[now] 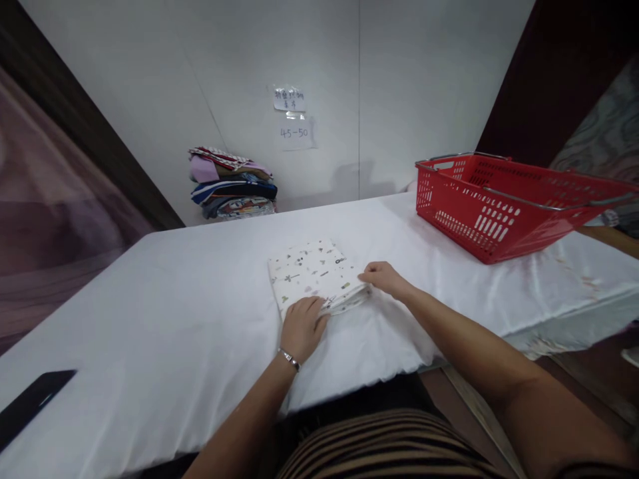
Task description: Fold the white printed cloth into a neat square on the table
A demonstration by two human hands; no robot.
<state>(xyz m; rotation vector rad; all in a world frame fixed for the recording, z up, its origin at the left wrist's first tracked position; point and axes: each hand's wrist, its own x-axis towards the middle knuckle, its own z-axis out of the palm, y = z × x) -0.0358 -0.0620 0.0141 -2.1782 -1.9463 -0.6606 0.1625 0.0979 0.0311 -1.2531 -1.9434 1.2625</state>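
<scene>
A folded white cloth with small printed motifs (312, 273) lies on the white-covered table (164, 313) in front of me. My left hand (302, 327), with a bracelet at the wrist, grips the cloth's near edge, fingers curled round it. My right hand (382, 277) pinches the cloth's right corner with closed fingers. The cloth lies flat between both hands.
A red plastic basket with metal handles (504, 206) stands at the table's right. A stack of folded colourful cloths (232, 189) sits at the back against the wall. A dark flat object (30, 402) lies at the near left edge. Paper notes (293, 116) hang on the wall.
</scene>
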